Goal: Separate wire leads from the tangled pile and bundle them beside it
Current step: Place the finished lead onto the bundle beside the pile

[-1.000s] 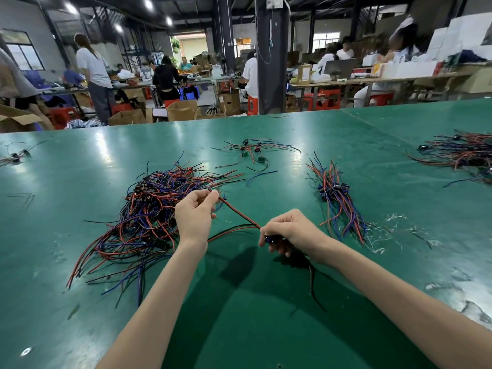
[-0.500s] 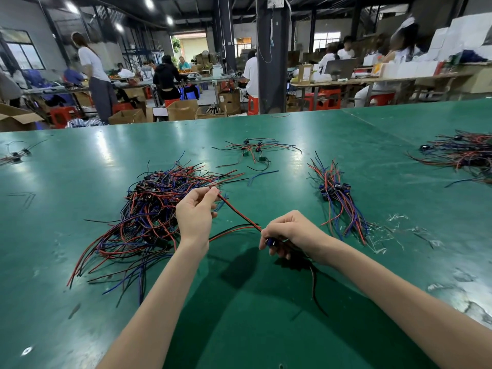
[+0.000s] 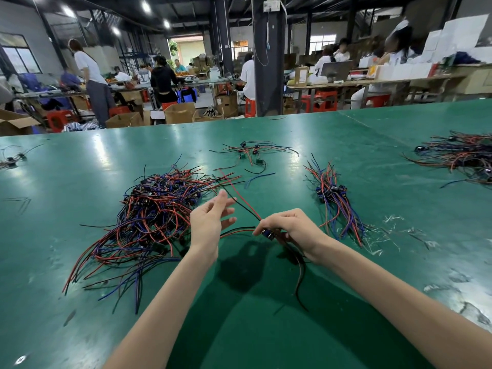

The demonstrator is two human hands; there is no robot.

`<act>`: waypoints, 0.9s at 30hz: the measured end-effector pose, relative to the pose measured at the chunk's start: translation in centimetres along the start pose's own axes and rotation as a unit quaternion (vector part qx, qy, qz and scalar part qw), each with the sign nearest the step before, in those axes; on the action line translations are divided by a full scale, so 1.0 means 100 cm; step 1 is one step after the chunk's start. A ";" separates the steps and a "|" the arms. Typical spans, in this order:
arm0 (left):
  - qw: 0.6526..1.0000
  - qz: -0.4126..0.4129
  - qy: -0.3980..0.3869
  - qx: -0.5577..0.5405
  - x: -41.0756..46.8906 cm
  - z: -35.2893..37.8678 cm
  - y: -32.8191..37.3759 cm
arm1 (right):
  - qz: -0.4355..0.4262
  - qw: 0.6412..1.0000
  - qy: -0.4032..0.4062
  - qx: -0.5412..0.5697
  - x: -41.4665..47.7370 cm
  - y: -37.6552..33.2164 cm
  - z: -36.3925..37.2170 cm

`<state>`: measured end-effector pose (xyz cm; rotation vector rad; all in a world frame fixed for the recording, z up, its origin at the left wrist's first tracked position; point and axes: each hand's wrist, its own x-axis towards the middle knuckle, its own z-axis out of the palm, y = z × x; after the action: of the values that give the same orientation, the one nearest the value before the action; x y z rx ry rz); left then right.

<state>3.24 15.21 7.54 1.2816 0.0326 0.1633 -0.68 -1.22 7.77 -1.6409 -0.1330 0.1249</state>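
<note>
**A:** pile status?

**B:** tangled pile [image 3: 154, 217] lies on the green table [image 3: 239, 328], left of centre. It's red, black, blue and purple wires with small dark connectors buried inside. Loose ends fan out toward the near edge.

**A:** right hand?

**B:** right hand [image 3: 290, 227] pinches one lead [image 3: 267, 233] at its blue-black connector, thumb against curled fingers, just to the right of the pile. The lead's red and black wires run up and away past the other hand. A black tail hangs under the wrist toward the near edge.

**A:** left?

**B:** left hand [image 3: 210, 222] is raised between the pile and the right hand. Its fingers are straight and slightly spread, and it grips nothing (a black wire crosses right at the fingertips; can't tell if it touches).

**A:** bundle?

**B:** bundle [image 3: 335, 206] lies right of the right hand, well apart from the pile. Its wires are roughly parallel, with blue connectors grouped together near the middle.

**A:** containers?

**B:** open cardboard boxes [image 3: 179, 113] stand on the floor past the table's far edge. Can't tell what's in them from here.
</note>
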 end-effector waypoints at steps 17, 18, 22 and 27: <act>0.964 -0.126 -0.233 0.024 -0.038 0.029 -0.018 | 0.006 0.984 0.123 0.128 0.013 0.001 -0.008; 0.963 -0.123 -0.236 0.032 -0.040 0.030 -0.019 | 0.010 0.983 0.123 0.134 0.013 0.001 -0.008; 0.965 -0.128 -0.225 0.030 -0.039 0.032 -0.018 | 0.017 0.979 0.116 0.167 0.012 0.001 -0.010; 0.956 -0.178 -0.234 0.007 -0.039 0.034 -0.016 | 0.011 0.982 0.096 0.162 0.013 0.002 -0.012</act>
<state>-0.05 10.97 6.70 1.2796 -0.1428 -0.4524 0.81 -2.24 7.63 -1.3215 0.0509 0.0030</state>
